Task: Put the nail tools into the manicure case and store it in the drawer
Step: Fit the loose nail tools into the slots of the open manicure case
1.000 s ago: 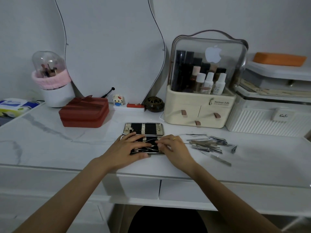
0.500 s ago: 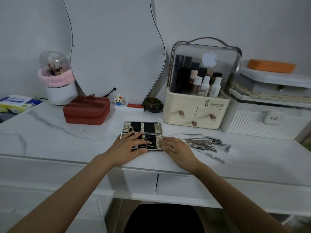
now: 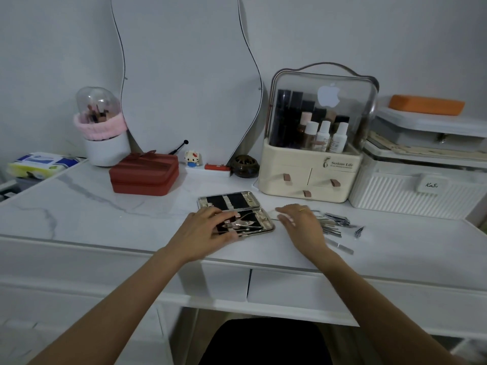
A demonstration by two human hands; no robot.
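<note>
Left hand presses flat on the open manicure case; right hand hovers with relaxed fingers. Loose nail tools near the table's front edge look thin, stiff, slippery: pinch mid-shaft.

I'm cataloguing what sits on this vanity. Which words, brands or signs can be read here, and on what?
"Serious Life": on the cream cosmetic organizer, smaller line beneath unreadable.
White apple logo: on its clear lid.
"KaSi", roughly, handwritten: tag on the white ribbed box.
Bottle labels and wipes pack: too small or blurred to read.
</note>
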